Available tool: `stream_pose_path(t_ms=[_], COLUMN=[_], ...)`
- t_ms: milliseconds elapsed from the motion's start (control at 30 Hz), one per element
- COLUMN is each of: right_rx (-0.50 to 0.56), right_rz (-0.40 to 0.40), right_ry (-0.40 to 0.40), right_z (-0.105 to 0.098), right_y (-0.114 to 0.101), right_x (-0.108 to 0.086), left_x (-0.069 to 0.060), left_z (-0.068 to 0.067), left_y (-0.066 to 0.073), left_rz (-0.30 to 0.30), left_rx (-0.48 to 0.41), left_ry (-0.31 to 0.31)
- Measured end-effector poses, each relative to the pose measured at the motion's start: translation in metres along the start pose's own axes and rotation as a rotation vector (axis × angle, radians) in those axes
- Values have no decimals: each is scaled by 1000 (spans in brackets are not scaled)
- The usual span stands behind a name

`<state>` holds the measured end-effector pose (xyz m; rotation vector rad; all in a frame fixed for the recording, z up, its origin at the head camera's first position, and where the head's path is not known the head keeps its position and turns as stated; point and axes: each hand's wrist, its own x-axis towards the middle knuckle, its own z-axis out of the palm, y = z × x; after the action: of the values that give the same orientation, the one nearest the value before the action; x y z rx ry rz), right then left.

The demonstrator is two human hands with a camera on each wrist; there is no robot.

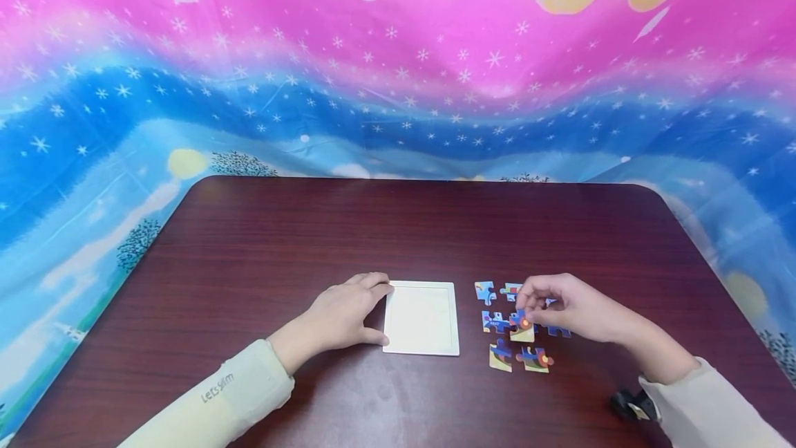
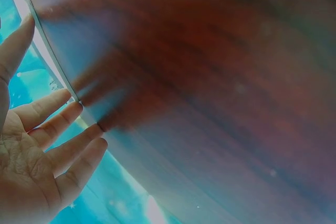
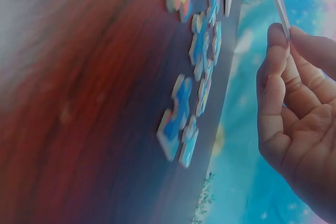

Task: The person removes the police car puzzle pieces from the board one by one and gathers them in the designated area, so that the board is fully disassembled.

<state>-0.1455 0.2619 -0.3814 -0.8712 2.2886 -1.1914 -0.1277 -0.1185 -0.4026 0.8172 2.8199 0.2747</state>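
Note:
A white square puzzle tray (image 1: 421, 351) lies on the table. My left hand (image 1: 340, 313) rests at its left side, thumb at the near corner and fingertips at the far one. Those fingers are fairly straight and touch the tray edge (image 2: 55, 62) in the left wrist view. My right hand (image 1: 571, 306) pinches a jigsaw piece (image 1: 522, 332) between thumb and forefinger, above the other pieces. From the right wrist, the held piece (image 3: 280, 6) shows edge-on. Loose jigsaw pieces (image 1: 500, 357) lie right of the tray; the right hand partly hides some.
The dark red wooden table (image 1: 298, 227) has rounded far corners. Behind it hangs a pink and blue cloth (image 1: 398, 88) with snowflakes. A small black object (image 1: 624, 405) sits by the right sleeve (image 1: 703, 399).

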Motion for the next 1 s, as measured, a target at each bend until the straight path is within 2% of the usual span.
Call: stream_pose_path(t_ms=[633, 1000], right_rx=[26, 48], right_rz=[-12, 11], right_ry=[11, -20], right_z=[-9, -6], right_y=[32, 40], right_x=[-48, -58], left_x=[0, -1], left_z=[1, 0], left_y=[-2, 0], left_rz=[5, 5], left_rx=[-4, -8], left_ry=[-1, -5])
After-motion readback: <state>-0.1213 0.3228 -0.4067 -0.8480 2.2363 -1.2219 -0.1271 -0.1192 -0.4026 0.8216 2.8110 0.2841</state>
